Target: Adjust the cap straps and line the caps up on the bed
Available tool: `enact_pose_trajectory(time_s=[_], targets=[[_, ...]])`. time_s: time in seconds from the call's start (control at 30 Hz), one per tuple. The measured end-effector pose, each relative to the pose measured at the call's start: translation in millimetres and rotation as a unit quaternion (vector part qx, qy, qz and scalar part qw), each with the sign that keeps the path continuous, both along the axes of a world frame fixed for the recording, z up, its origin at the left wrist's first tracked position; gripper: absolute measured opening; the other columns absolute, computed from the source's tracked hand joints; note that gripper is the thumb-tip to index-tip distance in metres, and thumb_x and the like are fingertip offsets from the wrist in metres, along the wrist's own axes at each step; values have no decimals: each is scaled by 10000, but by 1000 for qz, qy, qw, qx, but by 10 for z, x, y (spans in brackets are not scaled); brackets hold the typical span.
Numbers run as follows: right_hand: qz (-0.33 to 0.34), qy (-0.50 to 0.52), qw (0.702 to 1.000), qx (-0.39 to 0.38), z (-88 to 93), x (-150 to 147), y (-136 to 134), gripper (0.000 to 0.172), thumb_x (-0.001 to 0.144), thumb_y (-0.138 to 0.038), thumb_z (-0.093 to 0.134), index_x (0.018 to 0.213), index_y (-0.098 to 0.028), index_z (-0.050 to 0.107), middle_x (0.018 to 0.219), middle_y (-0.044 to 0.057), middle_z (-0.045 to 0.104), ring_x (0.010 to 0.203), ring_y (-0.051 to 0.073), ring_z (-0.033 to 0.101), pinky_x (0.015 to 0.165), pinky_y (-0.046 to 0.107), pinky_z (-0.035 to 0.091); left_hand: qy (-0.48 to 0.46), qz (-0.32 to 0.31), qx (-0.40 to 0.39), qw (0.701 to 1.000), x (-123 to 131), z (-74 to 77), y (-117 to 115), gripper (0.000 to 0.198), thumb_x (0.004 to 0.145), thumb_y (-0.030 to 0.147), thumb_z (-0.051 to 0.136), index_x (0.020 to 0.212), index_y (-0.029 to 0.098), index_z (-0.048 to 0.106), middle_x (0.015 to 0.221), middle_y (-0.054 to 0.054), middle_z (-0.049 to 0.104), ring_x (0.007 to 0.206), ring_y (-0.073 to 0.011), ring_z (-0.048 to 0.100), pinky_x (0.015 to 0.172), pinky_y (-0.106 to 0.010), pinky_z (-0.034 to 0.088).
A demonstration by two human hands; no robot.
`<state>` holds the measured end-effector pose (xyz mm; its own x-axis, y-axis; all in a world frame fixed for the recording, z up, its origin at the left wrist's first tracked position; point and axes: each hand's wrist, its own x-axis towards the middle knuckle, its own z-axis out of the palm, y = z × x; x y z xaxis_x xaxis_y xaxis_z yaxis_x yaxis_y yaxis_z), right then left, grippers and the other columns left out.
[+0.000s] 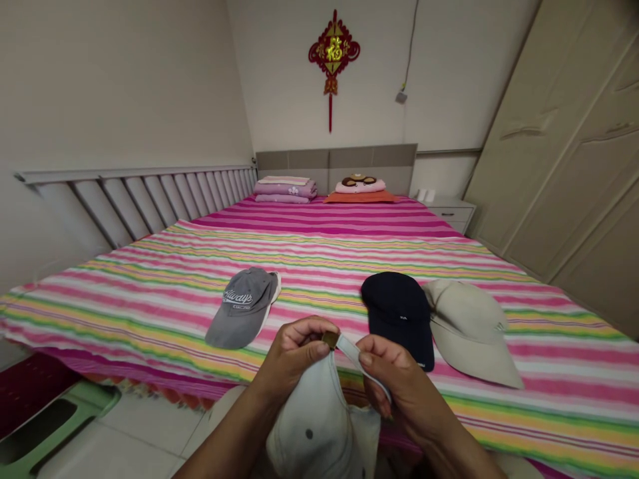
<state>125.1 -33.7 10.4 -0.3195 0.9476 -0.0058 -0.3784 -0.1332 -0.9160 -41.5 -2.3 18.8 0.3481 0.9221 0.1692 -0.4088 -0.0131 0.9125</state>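
Observation:
I hold a white cap low in front of me, its back facing up. My left hand pinches the small brass buckle at the cap's back. My right hand pinches the white strap that runs from that buckle. Both hands are closed on these parts. On the striped bed ahead lie a grey cap at the left, a dark navy cap at the right of centre, and a beige cap overlapping the navy one's right side.
Folded purple bedding and a pink pillow on an orange one sit at the headboard. A green plastic stool stands on the floor at lower left. A white nightstand and wardrobe doors line the right side.

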Motion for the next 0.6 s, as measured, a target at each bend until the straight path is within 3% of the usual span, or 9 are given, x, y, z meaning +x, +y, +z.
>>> enact_pose_trajectory(time_s=[0.33, 0.47, 0.6], targets=[[4, -83, 997, -6, 19, -15, 2, 256, 724, -402, 578, 677, -155, 526, 329, -86, 428, 272, 26, 292, 315, 157, 191, 33, 1, 38, 999, -6, -26, -14, 196, 618, 214, 696, 813, 195, 678, 809, -24, 616, 725, -111, 549, 654, -209, 414], [1, -123, 992, -4, 79, 6, 26, 294, 676, -426, 611, 639, -158, 496, 415, -47, 524, 325, 43, 390, 359, 166, 284, 89, 2, 111, 990, -33, 11, -7, 184, 653, 191, 667, 836, 206, 680, 857, -32, 611, 807, -138, 559, 717, -229, 418], [-2, -168, 986, -5, 137, 35, 35, 317, 646, -440, 628, 600, -154, 499, 410, -47, 505, 345, 45, 392, 372, 171, 291, 154, 4, 184, 971, -57, 51, -15, 193, 678, 180, 644, 868, 198, 675, 866, -51, 612, 842, -165, 558, 758, -267, 417]])
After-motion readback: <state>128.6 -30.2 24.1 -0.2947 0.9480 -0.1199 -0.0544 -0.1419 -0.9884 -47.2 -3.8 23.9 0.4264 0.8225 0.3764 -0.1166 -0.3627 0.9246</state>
